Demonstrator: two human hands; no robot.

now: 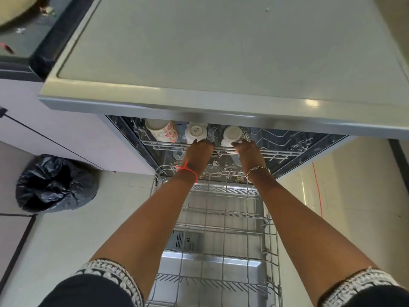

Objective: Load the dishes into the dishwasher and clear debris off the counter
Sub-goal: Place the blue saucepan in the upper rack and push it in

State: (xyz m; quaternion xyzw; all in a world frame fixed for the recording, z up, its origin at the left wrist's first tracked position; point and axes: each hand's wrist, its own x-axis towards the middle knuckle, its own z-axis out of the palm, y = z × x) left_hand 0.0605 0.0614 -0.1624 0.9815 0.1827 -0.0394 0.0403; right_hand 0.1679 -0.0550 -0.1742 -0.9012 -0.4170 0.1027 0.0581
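Both our arms reached into the open dishwasher (190, 240) toward cups on its upper rack (278, 152).

Three cups sat on the upper rack mid-view, just under the surface (221, 52) edge at 12 o'clock: a floral mug (162, 130), a white cup (195, 132) at its 3 o'clock, then a patterned cup (234, 135). Our left grip (199, 151), red thread at the wrist, met the white cup. Our right grip (249, 149), with a chain bracelet, met the patterned cup. We could not tell whether either pinched its cup or merely touched it. The lower rack (224, 218) stood pulled out at 6 o'clock, debris (215, 163) lay under the upper rack, and a black bin bag (55, 185) sat on the floor at 8 o'clock.
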